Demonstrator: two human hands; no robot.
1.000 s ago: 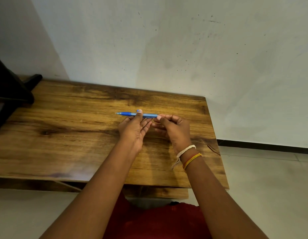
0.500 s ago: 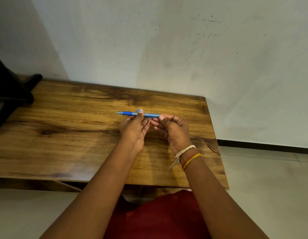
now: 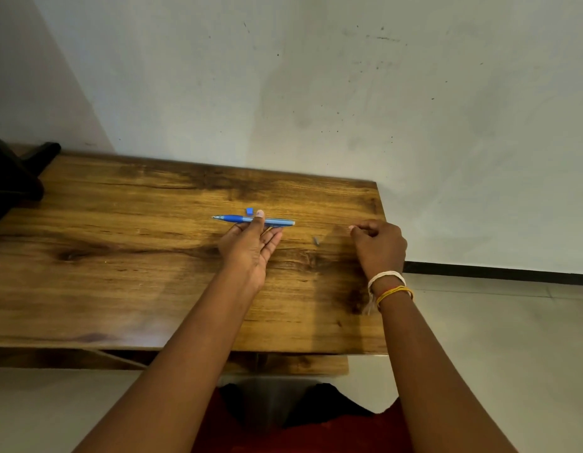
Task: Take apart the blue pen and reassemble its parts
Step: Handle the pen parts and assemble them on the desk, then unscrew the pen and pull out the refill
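Observation:
My left hand [image 3: 251, 246] holds the blue pen [image 3: 234, 219] level above the wooden table [image 3: 120, 273], tip pointing left, thumb pressed on the barrel. The pen's right end looks open and pale. A small blue piece [image 3: 249, 210] shows just beyond the pen beside my thumb. A tiny grey-blue piece [image 3: 316, 240] lies on the table between my hands. My right hand [image 3: 380, 246] is near the table's right edge, fingers curled and thumb pinched to forefinger. Nothing is visible in that pinch.
A dark object [image 3: 12, 178] stands at the table's far left. A grey wall runs along the back of the table. Tiled floor lies beyond the right edge [image 3: 381, 256]. A red garment shows below the table's front edge.
My right hand has left the pen's right end and moved right, toward the table's edge. Two small pieces now show near the pen. My left hand still holds the pen in the same place.

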